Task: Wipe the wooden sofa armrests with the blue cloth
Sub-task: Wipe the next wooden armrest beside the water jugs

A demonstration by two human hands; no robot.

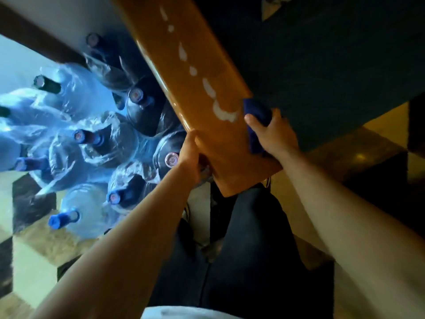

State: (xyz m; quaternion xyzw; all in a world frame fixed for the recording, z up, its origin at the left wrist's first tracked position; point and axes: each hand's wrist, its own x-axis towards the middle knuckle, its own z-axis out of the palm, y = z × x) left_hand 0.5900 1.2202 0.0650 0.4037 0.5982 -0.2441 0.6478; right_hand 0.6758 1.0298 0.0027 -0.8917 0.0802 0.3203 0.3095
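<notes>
Right hand (pixel 272 132): fingers curled around the blue cloth (pixel 256 118), pressing it on the inner edge of the wooden armrest (pixel 207 88).
Left hand (pixel 189 157): grips the outer edge of the armrest near its front end, thumb on top.
Armrest surface: glossy orange-brown, with pale spots along the middle.
Sofa seat (pixel 322 65): dark, just beside the cloth.
Water bottles (pixel 96 139): many large blue ones on the floor at the left of the armrest.
</notes>
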